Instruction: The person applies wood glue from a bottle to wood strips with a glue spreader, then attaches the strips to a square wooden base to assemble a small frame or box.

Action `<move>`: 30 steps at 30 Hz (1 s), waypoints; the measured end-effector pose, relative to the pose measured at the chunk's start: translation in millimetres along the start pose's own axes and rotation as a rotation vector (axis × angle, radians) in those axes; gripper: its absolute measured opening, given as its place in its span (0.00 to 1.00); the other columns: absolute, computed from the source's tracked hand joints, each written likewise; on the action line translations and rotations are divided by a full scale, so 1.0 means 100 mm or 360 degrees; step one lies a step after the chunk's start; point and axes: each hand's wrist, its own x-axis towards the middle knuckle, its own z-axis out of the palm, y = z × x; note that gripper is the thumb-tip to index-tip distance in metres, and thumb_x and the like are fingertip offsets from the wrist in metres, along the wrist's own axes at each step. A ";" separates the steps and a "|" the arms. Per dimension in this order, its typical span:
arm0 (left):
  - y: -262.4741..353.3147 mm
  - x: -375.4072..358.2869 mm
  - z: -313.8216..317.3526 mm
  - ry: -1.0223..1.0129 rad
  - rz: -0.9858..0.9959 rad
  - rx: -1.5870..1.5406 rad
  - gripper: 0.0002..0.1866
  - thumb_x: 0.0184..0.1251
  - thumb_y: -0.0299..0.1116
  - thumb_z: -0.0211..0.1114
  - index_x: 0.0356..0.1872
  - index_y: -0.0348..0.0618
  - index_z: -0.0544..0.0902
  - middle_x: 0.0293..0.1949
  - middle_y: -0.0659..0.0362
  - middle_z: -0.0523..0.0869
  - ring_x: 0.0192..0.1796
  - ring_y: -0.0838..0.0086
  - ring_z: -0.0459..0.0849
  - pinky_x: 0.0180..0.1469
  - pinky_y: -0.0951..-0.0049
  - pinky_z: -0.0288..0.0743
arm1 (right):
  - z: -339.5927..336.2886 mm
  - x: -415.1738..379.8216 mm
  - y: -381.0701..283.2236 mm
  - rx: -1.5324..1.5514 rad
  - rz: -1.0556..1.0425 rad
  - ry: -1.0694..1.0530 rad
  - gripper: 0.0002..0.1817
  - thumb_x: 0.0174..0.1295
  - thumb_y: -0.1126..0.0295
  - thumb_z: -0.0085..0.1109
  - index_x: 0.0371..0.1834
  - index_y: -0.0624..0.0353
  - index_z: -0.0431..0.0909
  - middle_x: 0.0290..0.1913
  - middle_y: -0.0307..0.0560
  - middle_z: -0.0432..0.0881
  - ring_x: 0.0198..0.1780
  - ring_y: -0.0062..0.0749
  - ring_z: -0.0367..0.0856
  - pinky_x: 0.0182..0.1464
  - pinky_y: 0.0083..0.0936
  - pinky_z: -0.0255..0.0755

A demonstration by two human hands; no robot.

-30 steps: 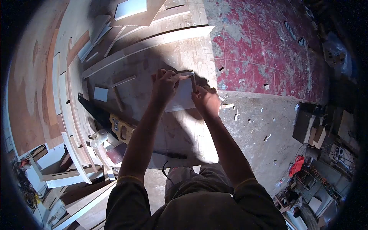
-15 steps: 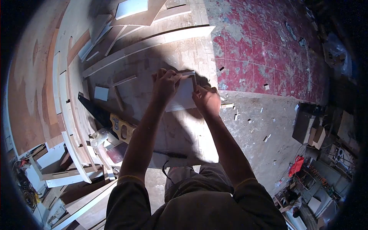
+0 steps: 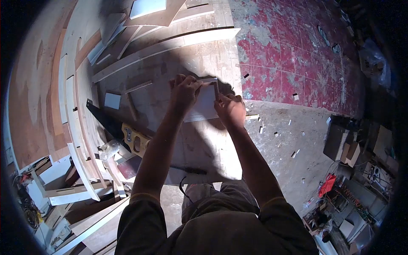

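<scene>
My left hand is closed on the end of a thin pale wood strip, with the fingertips pinched together. A second narrow strip meets it at a corner, and my right hand pinches that one near its lower end. Beneath both strips lies a white panel on the wooden worktop. Left of my forearm rests a handsaw with a yellow handle and dark blade. A small white square piece and loose wood sticks lie farther left.
A long board crosses the worktop beyond my hands. Stacked offcuts lie behind it. Wood scraps are piled at lower left. The worktop's right edge borders a concrete floor and worn red tiles, both littered with small chips.
The view has shifted very slightly. Both hands keep their hold on the strips at the corner, with hardly any movement.
</scene>
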 end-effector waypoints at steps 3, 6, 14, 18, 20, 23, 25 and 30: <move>-0.01 0.00 0.02 0.0000 0.0004 0.0013 0.09 0.61 0.40 0.70 0.41 0.58 0.89 0.41 0.69 0.86 0.51 0.68 0.78 0.52 0.57 0.63 | -0.01 0.00 0.00 0.0008 -0.0005 0.0010 0.17 0.52 0.62 0.68 0.46 0.49 0.87 0.35 0.40 0.86 0.41 0.42 0.82 0.44 0.37 0.78; -0.03 0.01 0.02 -0.0031 0.0008 0.0022 0.09 0.61 0.41 0.69 0.41 0.58 0.90 0.41 0.70 0.86 0.51 0.68 0.77 0.52 0.57 0.63 | -0.01 0.00 -0.01 0.0009 -0.0006 0.0025 0.16 0.52 0.62 0.68 0.45 0.48 0.87 0.34 0.40 0.86 0.41 0.42 0.82 0.44 0.37 0.78; -0.04 0.00 0.04 -0.0035 0.0002 0.0041 0.08 0.62 0.42 0.68 0.41 0.59 0.90 0.41 0.70 0.86 0.50 0.68 0.77 0.53 0.57 0.63 | -0.02 0.00 -0.02 0.0004 0.0000 0.0016 0.15 0.51 0.62 0.68 0.44 0.48 0.88 0.34 0.39 0.86 0.41 0.42 0.81 0.44 0.37 0.78; -0.03 0.01 0.02 -0.0049 -0.0024 0.0019 0.08 0.62 0.42 0.69 0.41 0.59 0.90 0.41 0.70 0.86 0.50 0.68 0.77 0.52 0.57 0.64 | -0.01 0.00 -0.02 -0.0010 0.0007 0.0026 0.15 0.52 0.62 0.68 0.44 0.48 0.88 0.35 0.39 0.86 0.42 0.42 0.81 0.45 0.37 0.78; -0.01 0.02 -0.01 -0.0039 -0.0011 0.0024 0.08 0.62 0.42 0.69 0.41 0.59 0.90 0.41 0.70 0.86 0.51 0.68 0.77 0.52 0.57 0.64 | -0.02 0.00 -0.03 -0.0032 0.0014 0.0008 0.15 0.52 0.62 0.68 0.44 0.48 0.88 0.35 0.39 0.86 0.42 0.42 0.81 0.45 0.37 0.78; -0.02 0.02 0.00 -0.0037 -0.0001 0.0010 0.08 0.62 0.41 0.69 0.41 0.59 0.90 0.41 0.70 0.86 0.51 0.68 0.77 0.52 0.57 0.64 | -0.03 0.01 -0.03 -0.0040 -0.0003 0.0025 0.16 0.51 0.62 0.68 0.45 0.48 0.88 0.35 0.38 0.86 0.42 0.42 0.81 0.46 0.37 0.78; -0.03 0.02 0.01 -0.0045 -0.0004 -0.0009 0.08 0.62 0.41 0.68 0.41 0.60 0.90 0.42 0.69 0.86 0.51 0.68 0.77 0.52 0.57 0.64 | -0.03 0.00 -0.03 -0.0036 -0.0011 0.0001 0.17 0.52 0.61 0.69 0.46 0.48 0.87 0.36 0.39 0.87 0.42 0.42 0.81 0.46 0.37 0.78; 0.00 0.02 -0.01 -0.0017 -0.0015 -0.0002 0.07 0.57 0.38 0.70 0.38 0.57 0.90 0.40 0.70 0.86 0.49 0.71 0.77 0.55 0.60 0.63 | -0.02 0.00 -0.02 -0.0047 -0.0002 -0.0006 0.17 0.52 0.61 0.69 0.46 0.48 0.87 0.37 0.39 0.86 0.43 0.42 0.81 0.46 0.36 0.78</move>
